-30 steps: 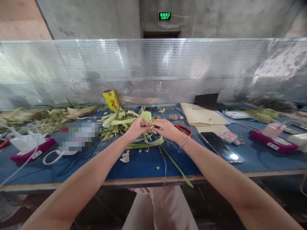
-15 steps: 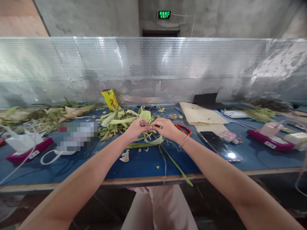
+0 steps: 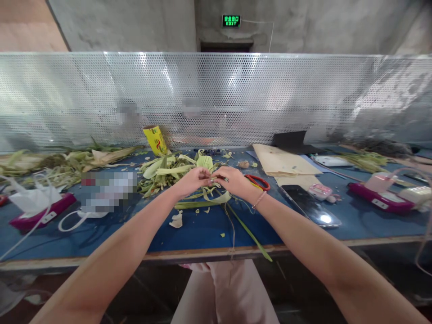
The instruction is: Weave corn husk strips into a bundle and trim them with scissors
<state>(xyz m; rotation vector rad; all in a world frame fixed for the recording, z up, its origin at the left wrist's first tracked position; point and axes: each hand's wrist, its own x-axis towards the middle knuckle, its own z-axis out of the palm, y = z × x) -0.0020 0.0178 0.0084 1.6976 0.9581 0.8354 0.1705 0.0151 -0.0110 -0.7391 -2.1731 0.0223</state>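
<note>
Small shifts show since 0.5 s earlier: the left hand (image 3: 195, 181) edges its fingers a little, and the long green strip (image 3: 250, 235) swings its tip slightly rightward, while the rest lies much as it did. At the far left, a heap of leafy stalks (image 3: 70, 163) lies behind a purple power strip (image 3: 45, 215) on the blue desk (image 3: 199, 237). Further right, a yellow packet (image 3: 155, 140) leans behind the husk pile (image 3: 158, 172), which sits just beside the left hand. That hand's grip is together, thumb against fingers, pinching what looks like a small husk piece (image 3: 214, 178), mostly hidden where the 2 hands meet. The right hand (image 3: 236, 181) pinches at it too, its fingertips close against the left's. Below them, the long green strip and a thin strand (image 3: 233, 228) trail toward the desk's front edge. Red handles (image 3: 267, 184) rest just beyond the right wrist, and a dark phone (image 3: 308, 205) lies further right.

The step in hand seems to be fine fingertip work on the husk piece. Judging by the closeness of the 2 pinches, the next move calls for 1 hand to steady the piece while the other adjusts its hold.
</note>
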